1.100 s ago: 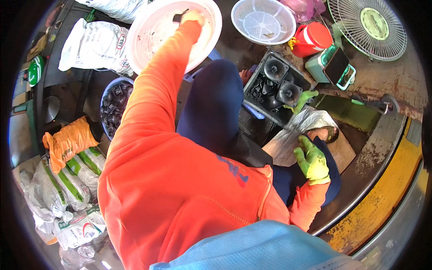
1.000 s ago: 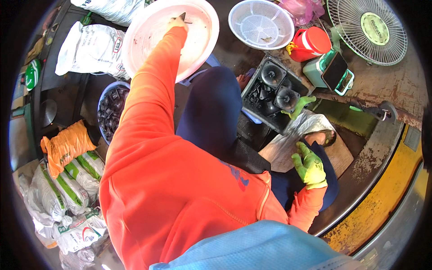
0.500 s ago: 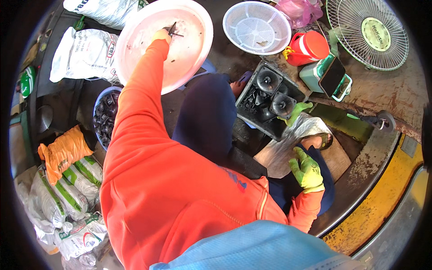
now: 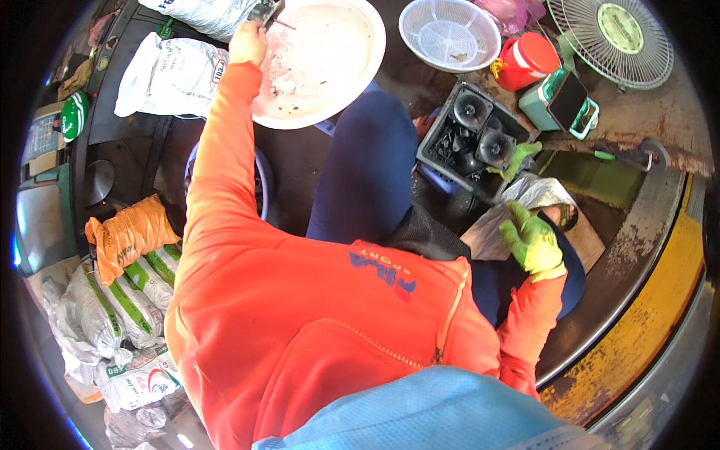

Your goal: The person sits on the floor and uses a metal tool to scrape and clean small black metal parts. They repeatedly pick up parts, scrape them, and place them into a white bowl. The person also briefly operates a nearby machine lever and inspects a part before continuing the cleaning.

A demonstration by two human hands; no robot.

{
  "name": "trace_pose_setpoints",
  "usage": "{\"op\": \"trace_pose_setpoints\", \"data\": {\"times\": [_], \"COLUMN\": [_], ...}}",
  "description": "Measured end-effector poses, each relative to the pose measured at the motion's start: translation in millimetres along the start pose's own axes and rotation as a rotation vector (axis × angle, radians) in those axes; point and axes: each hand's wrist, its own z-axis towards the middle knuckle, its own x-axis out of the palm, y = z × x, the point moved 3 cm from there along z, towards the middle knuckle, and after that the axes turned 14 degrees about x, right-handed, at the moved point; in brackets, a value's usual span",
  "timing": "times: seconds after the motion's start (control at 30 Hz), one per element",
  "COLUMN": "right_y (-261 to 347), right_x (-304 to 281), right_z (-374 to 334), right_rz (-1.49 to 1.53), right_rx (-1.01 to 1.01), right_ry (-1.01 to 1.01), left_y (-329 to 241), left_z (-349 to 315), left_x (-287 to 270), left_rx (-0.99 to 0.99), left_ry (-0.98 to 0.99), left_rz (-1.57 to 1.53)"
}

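My bare left hand (image 4: 247,43) is closed around a small dark part (image 4: 268,10) with a thin prong sticking out. It is at the left rim of a large pale pink basin (image 4: 334,67), whose inside holds dark specks and small bits. My right hand (image 4: 534,244), in a yellow-green glove, hovers above my bent right leg with its fingers loosely apart and nothing visible in them. Beyond it stands a black crate (image 4: 433,150) with round black cone-shaped pieces (image 4: 496,147). A green glove (image 4: 517,159) hangs on the crate's edge.
Behind my left forearm, a blue basin (image 4: 265,176) is mostly hidden. White sacks (image 4: 172,79) and an orange sack (image 4: 133,234) lie at left. A white colander (image 4: 450,34), a red jug (image 4: 534,56), a phone on a green-and-white box (image 4: 568,101) and a fan (image 4: 619,34) stand at far right.
My left hand has moved from over the pink basin to its left rim, still gripping the dark part. My right hand's fingers have lifted slightly. The whole view has shifted.
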Motion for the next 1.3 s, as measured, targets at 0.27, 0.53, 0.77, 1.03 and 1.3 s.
{"op": "trace_pose_setpoints", "data": {"times": [0.27,0.53,0.77,1.03,1.3], "right_y": [-13,-27,-41,-46,-46], "right_x": [4,0,4,2,-16], "right_z": [-14,-23,-28,-27,-36], "right_rz": [0.081,0.175,0.206,0.307,0.389], "right_rx": [0.103,0.229,0.253,0.232,0.273], "right_ry": [-0.013,0.086,0.079,0.061,-0.006], "left_y": [-33,-250,-419,-437,-493], "left_z": [-4,81,15,-13,-83], "left_x": [43,33,108,39,-18], "left_rx": [0.016,0.455,0.568,0.050,0.492], "left_ry": [0.413,0.445,0.797,0.834,1.427], "left_rz": [0.065,-0.582,-0.704,-1.137,-1.339]}}
